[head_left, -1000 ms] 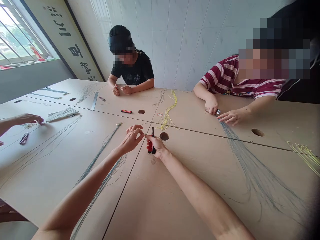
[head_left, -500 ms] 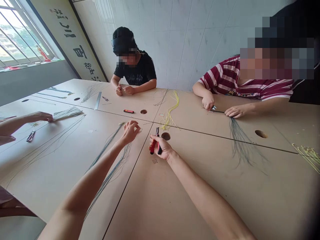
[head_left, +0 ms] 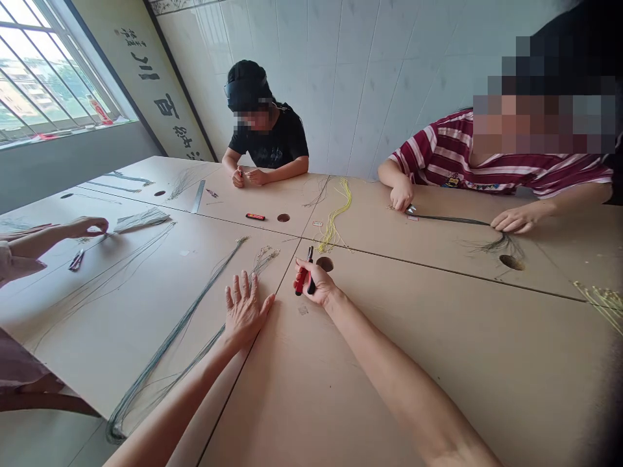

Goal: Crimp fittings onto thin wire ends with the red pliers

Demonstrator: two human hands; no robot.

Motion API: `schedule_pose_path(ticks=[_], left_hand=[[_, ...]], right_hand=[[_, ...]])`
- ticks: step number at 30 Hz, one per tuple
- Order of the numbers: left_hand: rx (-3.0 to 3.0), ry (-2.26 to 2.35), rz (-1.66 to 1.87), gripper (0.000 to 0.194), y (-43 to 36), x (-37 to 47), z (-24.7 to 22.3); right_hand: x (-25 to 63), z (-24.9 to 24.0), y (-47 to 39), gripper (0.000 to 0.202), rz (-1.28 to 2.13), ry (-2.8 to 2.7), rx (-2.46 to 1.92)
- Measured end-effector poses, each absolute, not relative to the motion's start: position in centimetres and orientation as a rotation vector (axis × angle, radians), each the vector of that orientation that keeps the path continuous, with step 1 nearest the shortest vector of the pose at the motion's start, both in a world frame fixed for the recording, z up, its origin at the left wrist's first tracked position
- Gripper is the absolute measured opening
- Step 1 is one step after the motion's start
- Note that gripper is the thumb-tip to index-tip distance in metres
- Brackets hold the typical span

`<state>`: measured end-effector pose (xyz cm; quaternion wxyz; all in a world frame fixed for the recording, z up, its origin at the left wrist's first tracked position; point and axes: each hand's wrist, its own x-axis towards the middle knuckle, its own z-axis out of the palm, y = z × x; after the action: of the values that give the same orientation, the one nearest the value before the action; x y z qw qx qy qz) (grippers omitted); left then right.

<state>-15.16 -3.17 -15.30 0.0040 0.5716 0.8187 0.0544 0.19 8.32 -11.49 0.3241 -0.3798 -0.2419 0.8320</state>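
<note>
My left hand (head_left: 244,310) lies flat on the table with fingers spread, pressing on a long bundle of thin grey-green strings (head_left: 171,337) that runs toward the table's near left edge. A second such bundle (head_left: 214,272) lies just left of it. My right hand (head_left: 315,285) is closed around red-and-black pliers (head_left: 305,279), jaws pointing away from me, beside a round hole (head_left: 324,264) in the table.
Three other people sit around the joined tables: one in black opposite, one in a striped shirt stretching a dark string bundle (head_left: 452,220) at right, a hand (head_left: 87,226) at left. Yellow strings (head_left: 333,217), a red tool (head_left: 255,216) and a metal ruler (head_left: 197,196) lie mid-table.
My left hand let go of the string end near the pliers, dropped and flattened on the bundle. The person at right drew their bundle out sideways. The view tilted slightly.
</note>
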Motion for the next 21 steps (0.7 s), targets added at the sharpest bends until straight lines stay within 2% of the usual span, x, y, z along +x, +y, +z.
schedule_pose_path(ticks=[5, 9, 14, 19, 21], left_hand=[[1.783, 2.576, 0.109, 0.075, -3.2, -15.6, -15.9], [1.797, 2.584, 0.102, 0.076, -3.2, -15.6, -15.9], [1.809, 2.572, 0.114, 0.077, -3.2, -15.5, -15.9], [1.801, 2.581, 0.142, 0.077, -3.2, -15.6, -16.0], [1.801, 2.582, 0.15, 0.077, -3.1, -15.7, -16.1]], right_hand=[[1.2, -9.7, 9.0, 0.032, 2.137, -0.628, -0.944], [2.8, -6.7, 9.7, 0.017, 2.081, -0.626, -0.858], [5.0, -1.6, 10.3, 0.028, 1.996, -0.672, -0.731], [8.1, 4.8, 10.7, 0.023, 1.852, -0.776, -0.619], [9.8, 7.7, 10.4, 0.025, 1.676, -0.947, -0.579]])
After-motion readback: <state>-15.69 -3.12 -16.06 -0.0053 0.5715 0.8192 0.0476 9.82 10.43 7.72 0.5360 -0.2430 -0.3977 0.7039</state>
